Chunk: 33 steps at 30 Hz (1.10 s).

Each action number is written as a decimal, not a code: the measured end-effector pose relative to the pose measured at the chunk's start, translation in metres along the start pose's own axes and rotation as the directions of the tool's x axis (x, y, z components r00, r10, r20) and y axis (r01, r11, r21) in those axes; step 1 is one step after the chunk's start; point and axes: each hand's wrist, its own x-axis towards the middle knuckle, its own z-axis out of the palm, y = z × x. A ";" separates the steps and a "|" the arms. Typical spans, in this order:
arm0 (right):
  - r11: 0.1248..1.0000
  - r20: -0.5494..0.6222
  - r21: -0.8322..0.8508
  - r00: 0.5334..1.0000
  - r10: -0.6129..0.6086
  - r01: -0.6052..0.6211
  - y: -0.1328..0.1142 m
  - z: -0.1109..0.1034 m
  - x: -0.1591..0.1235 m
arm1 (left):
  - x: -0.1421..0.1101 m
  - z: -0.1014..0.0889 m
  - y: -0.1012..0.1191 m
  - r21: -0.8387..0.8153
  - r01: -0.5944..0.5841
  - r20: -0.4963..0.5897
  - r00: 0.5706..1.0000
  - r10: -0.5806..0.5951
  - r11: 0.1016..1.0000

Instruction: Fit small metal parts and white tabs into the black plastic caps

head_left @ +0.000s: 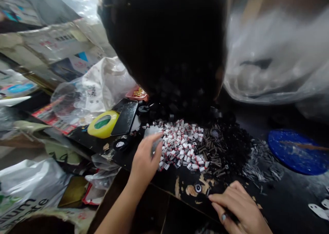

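Observation:
My left hand (pixel 147 154) reaches over the left edge of a heap of small white cylindrical parts with red marks (pixel 183 143). Its thumb and fingers are apart, with nothing visibly held. Near the table's front edge, my right hand (pixel 240 208) is closed, thumb against index finger. What it grips is dark and mostly hidden, so I cannot make out its kind. A small round dark part with a pale ring (pixel 197 188) lies just left of those fingertips. Small metal springs (pixel 214 148) are heaped to the right of the white parts.
A large black shape (pixel 164 38) blocks the upper middle. Left stand a yellow tape roll (pixel 103 124), a phone-like dark slab (pixel 125 118) and a white bag (pixel 102 83). At right are black parts (pixel 238 144), thin grey pieces (pixel 260 162) and a blue round lid (pixel 298 153).

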 end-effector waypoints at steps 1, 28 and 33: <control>1.000 -0.017 -0.019 1.000 -0.016 0.016 0.000 0.000 0.001 | 0.027 0.008 0.003 0.014 -0.006 -0.015 1.000 0.006 1.000; 0.737 0.131 0.161 0.754 0.643 -0.657 -0.019 -0.027 0.050 | -0.084 0.044 0.063 -0.733 0.151 0.274 0.958 0.085 0.663; 0.766 0.155 0.121 0.774 0.614 -0.631 -0.020 -0.019 0.043 | -0.090 0.047 0.074 -0.705 0.619 0.609 0.778 -0.152 0.346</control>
